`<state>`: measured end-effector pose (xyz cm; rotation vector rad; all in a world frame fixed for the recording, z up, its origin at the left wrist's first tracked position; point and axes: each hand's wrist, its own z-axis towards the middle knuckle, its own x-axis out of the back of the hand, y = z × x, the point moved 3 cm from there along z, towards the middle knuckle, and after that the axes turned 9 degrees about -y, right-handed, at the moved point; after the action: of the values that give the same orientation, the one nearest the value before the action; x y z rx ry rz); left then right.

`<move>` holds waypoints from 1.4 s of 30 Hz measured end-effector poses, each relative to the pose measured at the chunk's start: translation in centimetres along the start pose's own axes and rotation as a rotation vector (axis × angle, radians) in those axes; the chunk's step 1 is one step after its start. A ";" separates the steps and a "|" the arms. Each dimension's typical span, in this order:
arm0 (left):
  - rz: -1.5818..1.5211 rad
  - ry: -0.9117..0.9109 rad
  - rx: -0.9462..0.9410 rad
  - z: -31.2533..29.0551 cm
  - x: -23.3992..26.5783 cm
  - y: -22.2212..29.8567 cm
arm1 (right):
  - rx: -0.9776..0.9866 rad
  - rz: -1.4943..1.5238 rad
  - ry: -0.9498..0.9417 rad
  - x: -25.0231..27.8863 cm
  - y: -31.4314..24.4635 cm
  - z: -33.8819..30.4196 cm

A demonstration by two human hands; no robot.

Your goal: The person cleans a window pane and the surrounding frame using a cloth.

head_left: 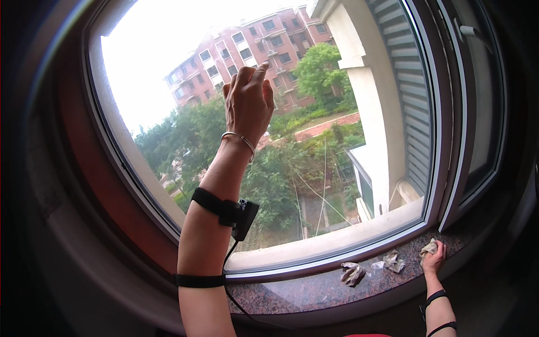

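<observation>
My left hand (247,104) is raised against the window pane (281,185), its back toward me. The index finger points up to the right; the other fingers are bent, and nothing shows in them. A thin bangle circles that wrist. Low at the right, my right hand (435,260) rests by the end of the sill, closed round a crumpled off-white tissue (429,247). Two more crumpled, dirty tissues lie on the speckled stone sill (292,295): one tissue (352,273) towards the middle, another tissue (394,262) nearer my right hand. A small white scrap (378,264) lies between them.
A window sash (471,106) with a white handle (474,35) stands at the right. Black straps hold a small black device (245,221) on my left forearm, and its cable (238,306) hangs over the sill. Outside are trees and a brick building (247,50).
</observation>
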<state>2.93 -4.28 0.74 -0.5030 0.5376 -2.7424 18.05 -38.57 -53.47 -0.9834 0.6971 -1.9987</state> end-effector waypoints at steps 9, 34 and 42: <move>-0.040 0.138 -0.129 -0.6 -1.0 -0.1 | 0.020 0.021 0.044 0.0 0.4 0.0; -0.061 0.144 -0.106 -0.7 -1.4 -0.7 | 0.013 0.025 0.007 0.2 -0.2 0.1; -0.190 0.091 -0.001 -0.4 -0.8 -0.4 | 0.026 0.039 0.007 0.1 -0.1 0.1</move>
<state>3.37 -3.53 0.37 -0.4526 0.5386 -2.9578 18.03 -38.58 -53.30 -0.9412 0.6868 -1.9731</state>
